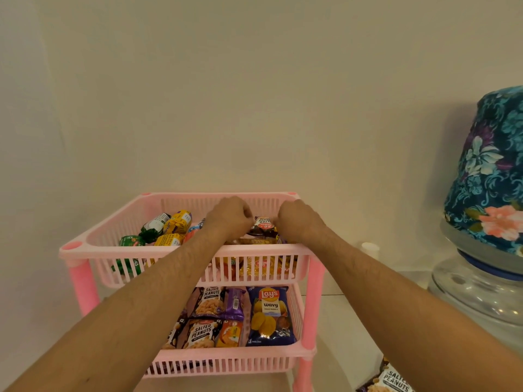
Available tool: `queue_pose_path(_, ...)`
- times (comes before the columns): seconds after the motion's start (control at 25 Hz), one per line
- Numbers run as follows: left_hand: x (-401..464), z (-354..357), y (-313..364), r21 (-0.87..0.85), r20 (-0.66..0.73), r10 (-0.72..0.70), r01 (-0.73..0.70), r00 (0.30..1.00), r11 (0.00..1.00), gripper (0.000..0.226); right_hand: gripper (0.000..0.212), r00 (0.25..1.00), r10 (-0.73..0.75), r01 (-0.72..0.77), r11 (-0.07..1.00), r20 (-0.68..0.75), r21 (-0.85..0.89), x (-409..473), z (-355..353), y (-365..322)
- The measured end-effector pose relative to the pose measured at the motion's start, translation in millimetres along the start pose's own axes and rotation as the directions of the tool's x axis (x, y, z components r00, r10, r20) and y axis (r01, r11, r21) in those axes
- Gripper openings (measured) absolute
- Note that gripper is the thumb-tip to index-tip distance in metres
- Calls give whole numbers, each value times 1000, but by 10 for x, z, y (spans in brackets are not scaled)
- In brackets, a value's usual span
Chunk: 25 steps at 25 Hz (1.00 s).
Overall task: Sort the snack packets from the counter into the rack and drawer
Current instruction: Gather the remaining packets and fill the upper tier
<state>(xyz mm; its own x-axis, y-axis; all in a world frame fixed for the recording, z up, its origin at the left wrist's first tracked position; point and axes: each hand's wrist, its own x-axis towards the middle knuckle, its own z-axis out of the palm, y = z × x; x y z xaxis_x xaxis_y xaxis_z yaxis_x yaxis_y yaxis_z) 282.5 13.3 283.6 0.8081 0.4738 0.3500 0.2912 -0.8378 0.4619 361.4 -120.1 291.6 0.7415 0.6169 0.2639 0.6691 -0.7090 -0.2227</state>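
Observation:
A pink plastic rack (70, 251) stands against the wall with two tiers in view. Both my hands reach into the top basket. My left hand (230, 216) and my right hand (297, 219) have curled fingers and together hold a small dark salted peanuts packet (263, 224) between them, above other packets at the basket's right. Yellow and green wrapped snacks (169, 227) lie at the basket's left. The lower tier (298, 315) holds salted peanuts packets (203, 332), a purple packet (235, 302), an orange packet (229, 333) and a blue Lay's bag (270, 315).
A water dispenser bottle under a blue floral cover (489, 171) stands at the right on its clear base (478, 290). Another salted peanuts packet (392, 379) lies on the pale surface at the bottom right. A small white cap-like object (370, 247) sits behind the rack.

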Motion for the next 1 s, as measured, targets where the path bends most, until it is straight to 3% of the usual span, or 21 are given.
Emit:
queue_pose_path(0.12, -106, -94, 108, 9, -295, 127, -130, 947, 991, 14, 26, 981, 47, 14, 952, -190, 307, -117, -127, 150)
queue_pose_path(0.24, -286, -161, 167, 60, -448, 298, -304, 843, 951, 13, 27, 929, 78, 93, 897, -362, 432, -345, -262, 337)
queue_pose_path(0.4, -712, -90, 190, 38, -556, 363, -414, 747, 910, 12, 34, 863, 78, 180, 876, -499, 448, -779, -212, 554)
queue_pose_path(0.56, -1181, 103, 141, 82, -591, 369, -402, 717, 912, 24, 43, 786, 8, 248, 912, -618, 327, -1239, 7, 705)
queue_pose_path(0.72, -1670, 427, -34, 41, -507, 305, -331, 806, 943, 30, 48, 842, 70, 193, 886, -535, 421, -1684, 431, 843)
queue_pose_path(0.88, -2268, 851, -219, 25, -270, 200, -201, 942, 979, 39, 53, 932, 63, 109, 891, -358, 440, -2175, 1011, 1001)
queue_pose_path(1.0, -2830, 1173, -403, 5, -122, 109, -109, 986, 994, 41, 56, 977, 47, 54, 888, -207, 456, -2577, 1424, 1095)
